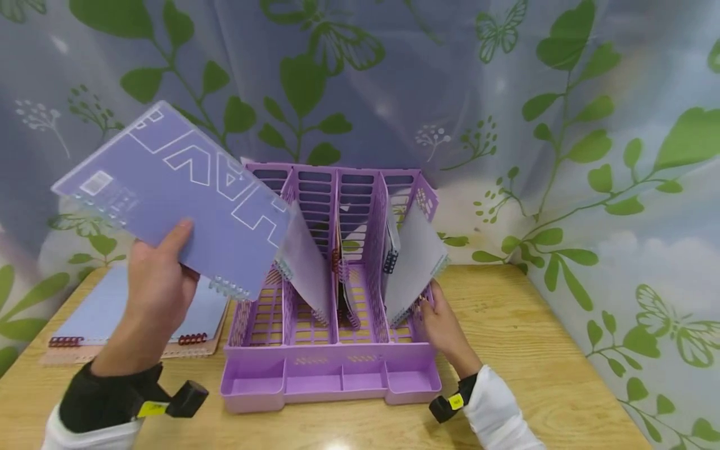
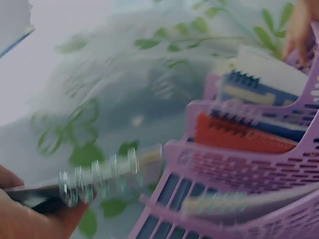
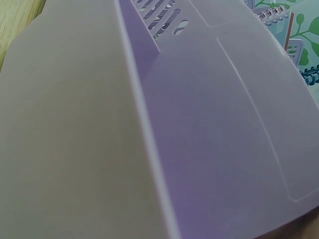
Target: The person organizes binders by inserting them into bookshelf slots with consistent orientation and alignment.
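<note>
My left hand (image 1: 160, 275) holds up a purple ring-bound notebook (image 1: 185, 169), its thumb on the cover with white outlined letters. The notebook is tilted in the air, left of a purple desk file organizer (image 1: 309, 354). In the left wrist view the clear binding rings (image 2: 97, 174) stand beside the organizer. My right hand (image 1: 447, 322) grips the organizer's right side wall near the front. Ring-bound notebooks stand in its slots: a pale one (image 1: 306, 269) leaning at the left, a thin pair in the middle, and a pale grey one (image 1: 413, 262) beside a dark-ringed one (image 1: 390, 244) at the right.
On the wooden table (image 1: 506, 350) at the left lies a stack with a light-blue notebook (image 1: 101, 306) with red rings on top. Small open trays (image 1: 362, 378) run along the organizer's front. Behind hangs a leaf-and-butterfly patterned cloth (image 1: 382, 94).
</note>
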`<state>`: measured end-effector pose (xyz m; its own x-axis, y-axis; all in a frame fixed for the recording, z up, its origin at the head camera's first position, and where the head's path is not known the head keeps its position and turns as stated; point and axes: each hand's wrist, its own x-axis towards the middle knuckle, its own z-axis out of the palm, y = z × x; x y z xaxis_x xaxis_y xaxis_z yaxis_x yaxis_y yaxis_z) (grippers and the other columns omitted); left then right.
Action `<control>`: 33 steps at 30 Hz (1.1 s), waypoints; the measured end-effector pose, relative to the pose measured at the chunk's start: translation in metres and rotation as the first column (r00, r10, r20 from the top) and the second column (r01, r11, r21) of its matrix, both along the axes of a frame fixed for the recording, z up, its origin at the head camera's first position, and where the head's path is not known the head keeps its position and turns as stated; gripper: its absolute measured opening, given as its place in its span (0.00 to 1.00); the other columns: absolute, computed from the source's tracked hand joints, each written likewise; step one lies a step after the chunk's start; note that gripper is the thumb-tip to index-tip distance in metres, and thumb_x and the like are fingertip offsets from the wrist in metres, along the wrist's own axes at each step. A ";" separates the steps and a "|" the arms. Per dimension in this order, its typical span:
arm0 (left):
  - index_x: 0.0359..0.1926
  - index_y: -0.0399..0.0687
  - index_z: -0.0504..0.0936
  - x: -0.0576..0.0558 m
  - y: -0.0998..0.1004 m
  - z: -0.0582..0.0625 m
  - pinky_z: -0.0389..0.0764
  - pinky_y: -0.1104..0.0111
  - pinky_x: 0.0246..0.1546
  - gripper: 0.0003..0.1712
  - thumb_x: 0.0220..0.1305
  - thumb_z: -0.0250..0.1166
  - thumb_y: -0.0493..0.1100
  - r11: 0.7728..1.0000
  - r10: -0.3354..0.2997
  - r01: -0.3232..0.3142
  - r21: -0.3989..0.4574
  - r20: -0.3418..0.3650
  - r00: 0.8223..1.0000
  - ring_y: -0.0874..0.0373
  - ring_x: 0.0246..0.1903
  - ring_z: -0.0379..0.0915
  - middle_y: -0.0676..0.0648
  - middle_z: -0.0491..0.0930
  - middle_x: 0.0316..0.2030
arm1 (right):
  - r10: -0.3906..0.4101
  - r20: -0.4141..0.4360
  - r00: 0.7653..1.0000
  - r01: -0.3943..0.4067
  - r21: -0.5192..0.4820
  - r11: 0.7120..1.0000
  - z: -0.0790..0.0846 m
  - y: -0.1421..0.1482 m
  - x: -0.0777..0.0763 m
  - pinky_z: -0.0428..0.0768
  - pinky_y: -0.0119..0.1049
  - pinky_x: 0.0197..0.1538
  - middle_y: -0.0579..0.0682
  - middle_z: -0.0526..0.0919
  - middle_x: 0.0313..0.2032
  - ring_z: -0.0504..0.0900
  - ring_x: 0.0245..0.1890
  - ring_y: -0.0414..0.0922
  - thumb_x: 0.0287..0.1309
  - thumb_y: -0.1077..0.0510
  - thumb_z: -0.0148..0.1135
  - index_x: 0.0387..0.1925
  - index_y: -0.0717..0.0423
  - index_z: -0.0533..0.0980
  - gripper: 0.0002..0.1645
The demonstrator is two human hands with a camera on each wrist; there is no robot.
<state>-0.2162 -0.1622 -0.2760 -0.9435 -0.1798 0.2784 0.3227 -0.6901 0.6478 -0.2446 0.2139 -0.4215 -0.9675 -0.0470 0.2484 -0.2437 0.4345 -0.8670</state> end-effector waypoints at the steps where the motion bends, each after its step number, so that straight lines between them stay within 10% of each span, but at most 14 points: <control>1: 0.58 0.45 0.63 0.000 0.009 0.002 0.78 0.66 0.48 0.16 0.71 0.49 0.32 0.995 0.055 -0.052 -0.085 0.029 0.998 0.54 0.53 0.71 0.44 0.66 0.56 | 0.003 0.001 1.000 -0.003 -0.008 1.000 -0.001 -0.001 0.000 0.47 0.52 0.69 0.68 0.53 0.69 0.50 0.69 0.61 0.69 0.70 0.35 0.72 0.65 0.46 0.32; 3: 0.56 0.46 0.65 -0.001 0.025 0.003 0.77 0.70 0.48 0.14 0.72 0.49 0.37 0.939 0.183 -0.153 -0.309 0.070 0.981 0.57 0.50 0.72 0.45 0.69 0.52 | 0.011 0.004 1.000 -0.011 -0.020 1.000 -0.002 -0.004 -0.001 0.48 0.52 0.69 0.68 0.53 0.69 0.51 0.69 0.61 0.69 0.70 0.35 0.72 0.65 0.46 0.32; 8: 0.61 0.42 0.67 -0.010 0.050 -0.007 0.71 0.66 0.56 0.21 0.75 0.45 0.49 0.660 0.315 -0.189 -0.727 0.039 0.948 0.54 0.51 0.72 0.41 0.74 0.52 | 0.020 -0.001 1.000 -0.020 -0.026 0.999 -0.002 -0.010 -0.001 0.50 0.53 0.69 0.68 0.54 0.69 0.52 0.68 0.61 0.70 0.70 0.36 0.72 0.65 0.47 0.31; 14: 0.53 0.25 0.65 -0.034 0.079 -0.031 0.76 0.60 0.44 0.28 0.76 0.38 0.51 0.458 0.177 -0.054 -0.887 0.031 0.984 0.50 0.29 0.73 0.34 0.72 0.34 | -0.009 0.000 1.000 0.009 0.009 1.000 -0.002 -0.009 0.000 0.50 0.54 0.68 0.68 0.56 0.68 0.54 0.68 0.62 0.70 0.68 0.37 0.72 0.63 0.48 0.31; 18: 0.50 0.24 0.65 -0.044 0.093 -0.038 0.76 0.62 0.34 0.30 0.76 0.40 0.53 0.394 0.102 0.001 -0.919 0.044 0.994 0.55 0.21 0.66 0.39 0.69 0.27 | -0.019 0.007 1.000 0.019 0.015 1.000 -0.001 -0.007 0.001 0.50 0.53 0.68 0.66 0.56 0.68 0.54 0.68 0.61 0.70 0.68 0.37 0.72 0.62 0.48 0.31; 22: 0.32 0.35 0.70 -0.046 0.102 -0.040 0.58 0.68 0.12 0.22 0.76 0.42 0.48 0.394 0.124 -0.127 -0.910 -0.084 0.989 0.60 0.11 0.49 0.51 0.56 0.14 | -0.024 -0.002 1.000 0.024 0.014 1.000 0.001 -0.004 0.002 0.50 0.53 0.68 0.67 0.56 0.68 0.54 0.68 0.61 0.69 0.69 0.37 0.72 0.62 0.49 0.31; 27: 0.64 0.33 0.65 -0.045 0.109 -0.049 0.55 0.69 0.10 0.22 0.75 0.41 0.38 0.393 0.262 -0.347 -0.851 -0.258 0.930 0.63 0.09 0.49 0.50 0.56 0.13 | -0.030 -0.001 1.000 0.030 0.027 0.999 0.003 -0.001 0.002 0.51 0.53 0.68 0.67 0.56 0.68 0.54 0.68 0.61 0.70 0.68 0.37 0.72 0.62 0.49 0.31; 33: 0.73 0.47 0.55 -0.047 0.120 -0.053 0.55 0.69 0.11 0.30 0.72 0.41 0.34 0.372 0.319 -0.419 -0.828 -0.310 0.896 0.62 0.08 0.48 0.44 0.67 0.21 | -0.036 0.011 0.999 0.036 0.009 0.999 0.000 0.002 0.003 0.50 0.53 0.68 0.67 0.55 0.69 0.53 0.68 0.61 0.70 0.68 0.37 0.72 0.62 0.48 0.31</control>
